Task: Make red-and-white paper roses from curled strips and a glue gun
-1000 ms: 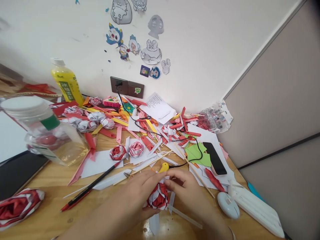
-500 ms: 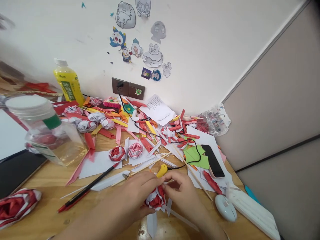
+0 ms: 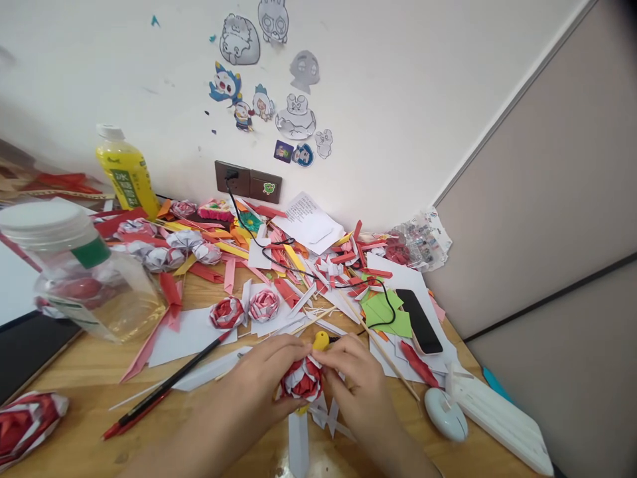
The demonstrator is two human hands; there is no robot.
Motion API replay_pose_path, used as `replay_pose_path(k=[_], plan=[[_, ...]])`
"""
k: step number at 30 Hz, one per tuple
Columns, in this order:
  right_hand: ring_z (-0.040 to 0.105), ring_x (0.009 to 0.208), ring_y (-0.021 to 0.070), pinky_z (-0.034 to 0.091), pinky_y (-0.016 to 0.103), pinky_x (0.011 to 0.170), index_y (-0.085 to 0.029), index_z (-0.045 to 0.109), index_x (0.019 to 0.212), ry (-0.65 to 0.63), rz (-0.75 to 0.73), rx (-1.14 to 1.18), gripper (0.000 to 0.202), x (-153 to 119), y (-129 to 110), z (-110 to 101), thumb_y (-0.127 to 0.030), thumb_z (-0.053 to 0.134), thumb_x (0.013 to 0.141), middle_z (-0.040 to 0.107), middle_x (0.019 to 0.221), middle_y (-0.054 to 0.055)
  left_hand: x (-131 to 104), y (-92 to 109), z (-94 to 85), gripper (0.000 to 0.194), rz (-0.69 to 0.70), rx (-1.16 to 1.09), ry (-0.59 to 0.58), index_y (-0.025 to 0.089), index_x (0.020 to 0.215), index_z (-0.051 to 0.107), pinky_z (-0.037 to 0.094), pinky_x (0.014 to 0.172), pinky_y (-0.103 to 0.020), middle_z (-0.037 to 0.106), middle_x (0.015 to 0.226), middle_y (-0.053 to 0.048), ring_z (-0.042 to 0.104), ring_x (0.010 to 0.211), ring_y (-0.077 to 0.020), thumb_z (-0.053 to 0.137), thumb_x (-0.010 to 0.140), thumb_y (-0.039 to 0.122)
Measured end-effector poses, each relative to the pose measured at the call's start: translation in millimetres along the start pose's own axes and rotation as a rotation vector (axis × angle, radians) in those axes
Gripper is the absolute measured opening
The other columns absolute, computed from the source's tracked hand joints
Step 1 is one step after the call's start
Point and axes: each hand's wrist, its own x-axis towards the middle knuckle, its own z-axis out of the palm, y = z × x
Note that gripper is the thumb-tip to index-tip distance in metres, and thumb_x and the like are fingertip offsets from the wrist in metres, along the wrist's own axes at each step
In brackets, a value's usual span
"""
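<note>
A red-and-white folded paper rose point(image 3: 304, 382) sits between my two hands, low in the middle of the head view. My left hand point(image 3: 261, 382) is closed round its left side, with the thumb below and fingers above. From the right, my right hand point(image 3: 359, 377) pinches the flower's upper right edge; what lies between those fingertips is hidden. Just behind the fingers shows the yellow end of a corded tool point(image 3: 321, 340), the rest covered by my hands. White paper strips point(image 3: 298, 445) lie under the rose.
Two finished-looking paper roses point(image 3: 263, 305) lie ahead on white paper. A pen point(image 3: 166, 385), a clear jar point(image 3: 82, 279) and a yellow drink bottle point(image 3: 124, 172) stand or lie left. Right are a phone point(image 3: 419, 322) and a mouse point(image 3: 446, 414). A black cord point(image 3: 293, 269) crosses the paper scraps.
The view has shifted slightly. The rose has turned, so more of its face shows between my hands. My right fingers have moved along its upper edge.
</note>
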Motion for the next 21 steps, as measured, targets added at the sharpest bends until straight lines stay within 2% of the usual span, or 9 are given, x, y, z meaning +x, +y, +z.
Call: replay_pose_path(k=[4, 8, 11, 13, 17, 21], plan=[[0.055, 0.078, 0.0191, 0.047, 0.033, 0.070, -0.018, 0.059, 0.114, -0.028, -0.055, -0.077, 0.037, -0.9, -6.4, -1.6, -0.002, 0.045, 0.084, 0.063, 0.086, 0.007, 3.7, 4.5, -4.4, 0.038, 0.004, -0.004, 0.028, 0.023, 0.105, 0.061, 0.053, 0.084, -0.033, 0.068, 0.105, -0.006, 0.065, 0.097, -0.0216, 0.068, 0.070, 0.011], [0.055, 0.086, 0.0198, 0.047, 0.035, 0.077, -0.019, 0.059, 0.113, -0.067, -0.102, -0.057, 0.039, 3.8, -14.4, -7.8, -0.002, 0.046, 0.080, 0.061, 0.094, 0.007, 4.8, 6.5, -7.6, 0.046, -0.022, -0.006, 0.061, 0.028, 0.114, 0.057, 0.053, 0.079, -0.028, 0.066, 0.104, -0.003, 0.065, 0.095, -0.0200, 0.067, 0.072, 0.012], [0.053, 0.102, 0.0216, 0.045, 0.038, 0.088, -0.021, 0.058, 0.115, -0.116, -0.054, -0.012, 0.041, 7.6, -18.6, -12.1, -0.006, 0.051, 0.077, 0.058, 0.110, 0.008, 3.0, 6.0, -9.1, 0.057, -0.060, 0.011, 0.072, 0.033, 0.122, 0.052, 0.053, 0.079, -0.028, 0.067, 0.103, 0.000, 0.065, 0.092, -0.0199, 0.067, 0.071, 0.012], [0.052, 0.108, 0.0218, 0.043, 0.039, 0.094, -0.023, 0.055, 0.121, -0.162, -0.027, 0.008, 0.047, 8.4, -18.6, -13.2, -0.008, 0.056, 0.076, 0.056, 0.117, 0.007, 2.0, 5.3, -10.1, 0.057, -0.096, -0.005, 0.083, 0.034, 0.122, 0.051, 0.052, 0.082, -0.030, 0.068, 0.104, 0.001, 0.065, 0.092, -0.0193, 0.067, 0.072, 0.012], [0.054, 0.106, 0.0213, 0.046, 0.037, 0.091, -0.027, 0.052, 0.126, -0.173, -0.013, 0.003, 0.051, 6.3, -10.9, -10.0, -0.013, 0.063, 0.078, 0.059, 0.114, 0.006, 3.2, 3.2, -10.3, 0.045, -0.181, -0.134, 0.119, 0.031, 0.111, 0.059, 0.051, 0.086, -0.034, 0.068, 0.103, -0.001, 0.064, 0.094, -0.0213, 0.071, 0.070, 0.021], [0.059, 0.096, 0.0214, 0.050, 0.035, 0.083, -0.028, 0.058, 0.122, -0.102, 0.045, 0.009, 0.044, 4.2, -3.0, -5.8, -0.016, 0.065, 0.080, 0.065, 0.103, 0.005, 5.4, 1.9, -10.0, 0.041, -0.200, -0.281, 0.066, 0.029, 0.107, 0.063, 0.053, 0.085, -0.035, 0.067, 0.105, -0.004, 0.064, 0.098, -0.0233, 0.074, 0.068, 0.034]])
